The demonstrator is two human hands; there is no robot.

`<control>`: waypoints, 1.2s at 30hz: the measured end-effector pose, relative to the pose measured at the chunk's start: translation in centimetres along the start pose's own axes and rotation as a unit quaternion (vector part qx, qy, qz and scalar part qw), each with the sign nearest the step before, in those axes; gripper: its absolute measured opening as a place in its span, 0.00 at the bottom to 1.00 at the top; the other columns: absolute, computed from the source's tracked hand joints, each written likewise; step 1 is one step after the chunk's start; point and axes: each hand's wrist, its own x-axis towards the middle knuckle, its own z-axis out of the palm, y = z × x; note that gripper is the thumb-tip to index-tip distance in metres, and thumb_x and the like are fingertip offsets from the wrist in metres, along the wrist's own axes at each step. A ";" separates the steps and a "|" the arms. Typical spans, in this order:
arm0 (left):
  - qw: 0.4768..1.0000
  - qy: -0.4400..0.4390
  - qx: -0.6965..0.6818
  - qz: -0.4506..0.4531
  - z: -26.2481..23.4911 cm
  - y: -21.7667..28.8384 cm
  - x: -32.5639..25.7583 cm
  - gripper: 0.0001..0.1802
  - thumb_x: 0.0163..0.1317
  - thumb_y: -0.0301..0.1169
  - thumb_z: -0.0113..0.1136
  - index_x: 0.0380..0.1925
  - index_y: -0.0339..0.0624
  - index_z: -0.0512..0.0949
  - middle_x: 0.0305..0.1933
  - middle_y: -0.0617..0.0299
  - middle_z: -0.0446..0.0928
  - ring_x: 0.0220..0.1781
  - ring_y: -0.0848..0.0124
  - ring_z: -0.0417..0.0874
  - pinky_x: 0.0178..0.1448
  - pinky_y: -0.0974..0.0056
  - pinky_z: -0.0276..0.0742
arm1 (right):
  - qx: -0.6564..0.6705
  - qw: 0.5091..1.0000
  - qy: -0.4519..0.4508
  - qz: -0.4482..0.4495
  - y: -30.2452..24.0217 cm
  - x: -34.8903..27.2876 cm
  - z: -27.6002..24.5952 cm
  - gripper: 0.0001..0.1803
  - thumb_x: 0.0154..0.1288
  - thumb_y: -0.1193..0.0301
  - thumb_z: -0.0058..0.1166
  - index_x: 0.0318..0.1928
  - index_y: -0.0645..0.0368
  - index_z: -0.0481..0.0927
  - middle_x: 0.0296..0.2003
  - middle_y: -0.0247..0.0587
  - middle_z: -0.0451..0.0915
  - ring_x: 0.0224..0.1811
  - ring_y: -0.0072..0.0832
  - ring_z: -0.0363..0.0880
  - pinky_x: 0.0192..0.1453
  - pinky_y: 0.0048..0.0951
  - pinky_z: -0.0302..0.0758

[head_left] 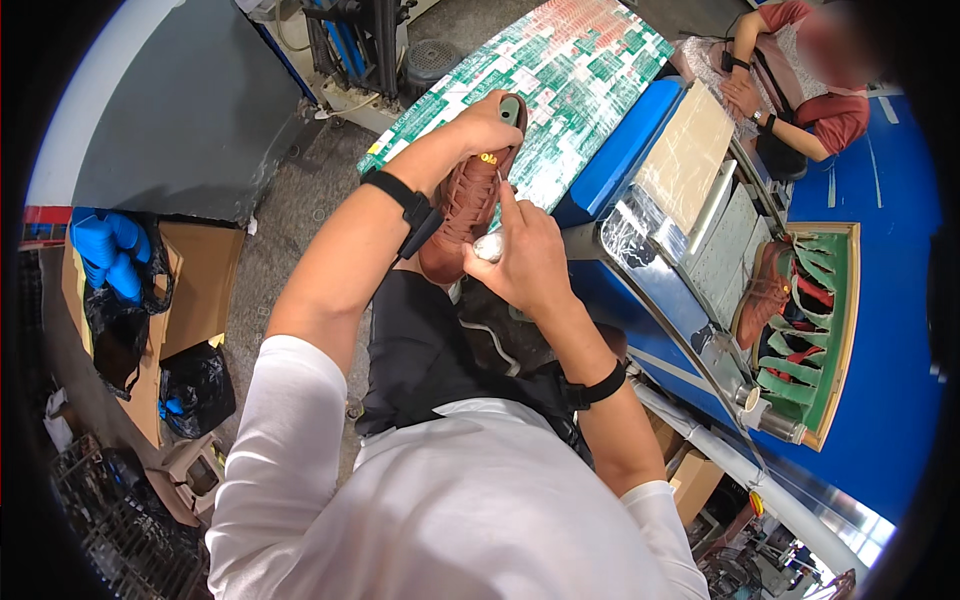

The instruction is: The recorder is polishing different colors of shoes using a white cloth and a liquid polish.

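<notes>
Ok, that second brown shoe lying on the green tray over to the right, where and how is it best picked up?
Probably by the heel and collar. The brown shoe on the tray lies at the green tray's left edge, clear of the red and green pieces beside it, so a hand coming from the left, from above, could likely close around its upper. Its exact pose is hard to tell.

A brown cardboard box point(195, 285) is being kept open on the floor at the left, and blue items are being held in the black bags point(120, 300) beside it. A second black bag point(195, 385) is being kept just below. Smaller brown cardboard boxes point(690, 480) are being stored under the blue bench at the lower right. A flat sheet printed in green, white and red point(570, 80) is being laid out at the top
</notes>
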 end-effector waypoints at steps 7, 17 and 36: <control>0.991 0.122 0.013 -0.048 0.3 -0.7 -1.2 0.43 0.60 0.29 0.73 0.77 0.43 0.69 0.61 0.45 0.84 0.56 0.54 0.89 0.58 0.51 0.87 | -0.005 0.993 -0.117 0.016 -1.2 1.5 -4.3 0.49 0.58 0.50 0.75 0.67 0.81 0.78 0.38 0.58 0.85 0.40 0.52 0.88 0.50 0.51 0.85; 0.994 0.061 -0.089 -0.009 0.3 -1.5 -1.9 0.41 0.62 0.27 0.73 0.75 0.45 0.67 0.56 0.48 0.82 0.48 0.57 0.88 0.49 0.50 0.90 | -0.052 0.991 -0.124 -0.005 -4.4 -2.7 -6.7 0.50 0.59 0.47 0.75 0.65 0.84 0.80 0.37 0.55 0.85 0.38 0.49 0.87 0.47 0.46 0.82; 0.987 0.054 -0.147 0.034 -0.3 -1.9 -2.2 0.39 0.62 0.28 0.73 0.74 0.47 0.70 0.57 0.51 0.82 0.52 0.56 0.87 0.54 0.50 0.88 | -0.048 0.987 -0.155 -0.015 -4.1 -5.9 -10.7 0.48 0.59 0.50 0.75 0.69 0.78 0.79 0.39 0.53 0.81 0.42 0.49 0.85 0.50 0.47 0.80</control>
